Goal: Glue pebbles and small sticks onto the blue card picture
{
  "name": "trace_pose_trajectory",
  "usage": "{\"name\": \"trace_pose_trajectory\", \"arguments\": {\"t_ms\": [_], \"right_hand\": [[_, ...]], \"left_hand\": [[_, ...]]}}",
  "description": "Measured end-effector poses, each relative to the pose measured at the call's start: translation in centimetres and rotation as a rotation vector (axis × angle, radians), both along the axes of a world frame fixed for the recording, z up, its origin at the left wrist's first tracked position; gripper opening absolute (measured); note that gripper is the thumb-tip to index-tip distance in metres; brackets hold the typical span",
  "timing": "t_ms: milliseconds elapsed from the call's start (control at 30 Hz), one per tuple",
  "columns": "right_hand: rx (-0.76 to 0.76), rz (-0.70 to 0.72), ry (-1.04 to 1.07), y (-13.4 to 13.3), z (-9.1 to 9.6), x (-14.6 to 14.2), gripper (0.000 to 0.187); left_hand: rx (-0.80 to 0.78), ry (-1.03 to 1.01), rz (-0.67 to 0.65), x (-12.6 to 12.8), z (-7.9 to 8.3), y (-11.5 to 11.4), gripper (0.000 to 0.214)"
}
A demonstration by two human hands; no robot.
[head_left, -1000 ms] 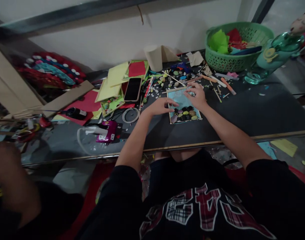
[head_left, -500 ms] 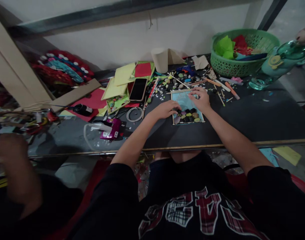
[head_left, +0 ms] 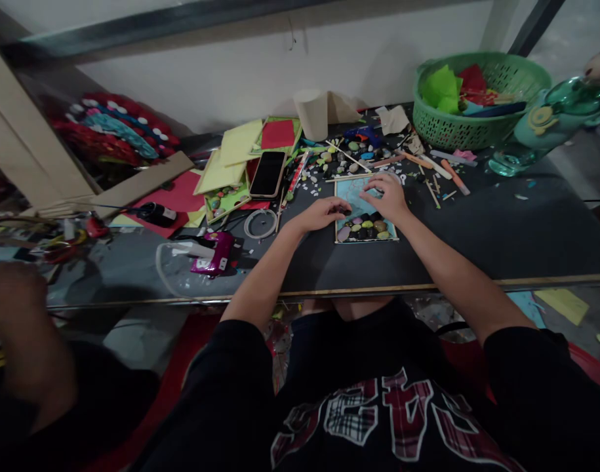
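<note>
A small blue board with a wooden frame [head_left: 349,190] lies on the dark table in front of me. A row of coloured pebbles [head_left: 363,229] fills its near edge. My left hand [head_left: 325,214] rests at the board's left edge, fingers curled in a pinch on a small dark pebble. My right hand [head_left: 389,195] lies on the board's upper right part, fingers bent down onto the blue surface; whether it holds anything is hidden.
Loose pebbles and sticks [head_left: 349,156] lie beyond the board. A phone [head_left: 267,174], coloured paper [head_left: 235,145], a tape ring [head_left: 259,223], and a magenta tool [head_left: 212,254] sit left. A green basket [head_left: 471,92] and teal bottle [head_left: 540,124] stand right. Another person's arm [head_left: 19,341] is at far left.
My left hand has closed in toward the board's left edge and pinched at the pebbles. My right hand shifted slightly on the board. The view has drifted a little.
</note>
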State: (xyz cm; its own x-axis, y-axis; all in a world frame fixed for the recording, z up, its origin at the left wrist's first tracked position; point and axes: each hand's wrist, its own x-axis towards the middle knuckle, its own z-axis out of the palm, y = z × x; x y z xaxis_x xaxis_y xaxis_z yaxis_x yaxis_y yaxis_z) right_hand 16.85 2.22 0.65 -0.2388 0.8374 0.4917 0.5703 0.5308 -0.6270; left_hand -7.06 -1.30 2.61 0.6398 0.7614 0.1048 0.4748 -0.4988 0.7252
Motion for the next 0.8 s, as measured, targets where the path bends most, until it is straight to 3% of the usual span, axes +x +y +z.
{"name": "trace_pose_trajectory", "arguments": {"t_ms": [167,333,433,567,800], "right_hand": [[0.026,0.007,-0.049,0.0,-0.1,-0.2,0.018],[0.128,0.036,-0.016,-0.6,0.7,0.0,0.023],[0.153,-0.025,0.046,-1.1,1.3,-0.1,0.036],[0.084,-0.089,0.078,-1.5,1.8,-0.4,0.046],[0.064,-0.068,0.06,-1.8,1.8,-0.9,0.028]], "left_hand": [[-0.181,-0.348,0.193,0.4,-0.9,0.6,0.026],[-0.307,-0.744,0.472,3.6,-1.5,1.7,0.022],[-0.333,-0.818,0.583,5.8,-2.2,2.0,0.014],[-0.292,-0.817,0.603,7.4,-3.1,1.7,0.027],[-0.22,-0.868,0.643,7.8,-3.4,1.2,0.03]]}}
